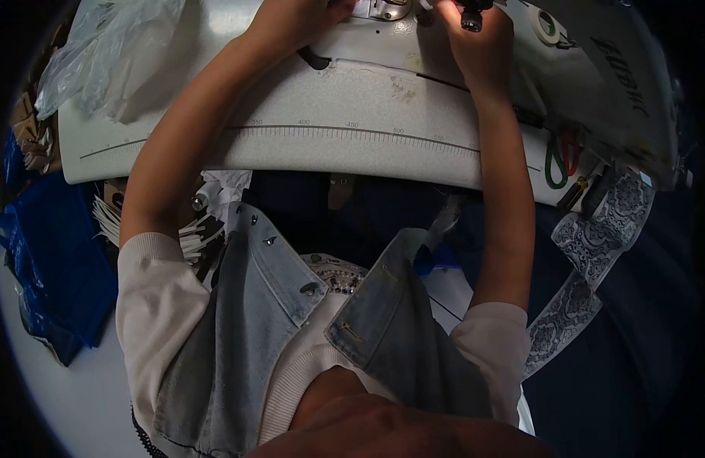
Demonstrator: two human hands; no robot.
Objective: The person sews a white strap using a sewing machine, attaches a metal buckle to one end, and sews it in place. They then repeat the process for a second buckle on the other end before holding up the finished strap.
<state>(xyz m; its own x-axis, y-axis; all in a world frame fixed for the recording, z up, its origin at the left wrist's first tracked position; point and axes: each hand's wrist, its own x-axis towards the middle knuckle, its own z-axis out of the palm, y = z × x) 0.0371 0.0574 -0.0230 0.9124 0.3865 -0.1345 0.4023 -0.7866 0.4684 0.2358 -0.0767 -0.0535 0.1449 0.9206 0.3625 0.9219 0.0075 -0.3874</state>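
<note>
Showing partly: cropped left hand (316, 14), obscured right hand (490, 47).

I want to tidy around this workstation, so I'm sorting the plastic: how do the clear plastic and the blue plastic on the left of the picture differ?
Colour: the clear plastic is whitish and see-through, while the blue plastic is deep blue and looks opaque.
Place: the clear plastic lies on the left end of the white tabletop; the blue plastic is off it, nearer the picture's lower left.
Shared: both look creased and shiny.
</note>
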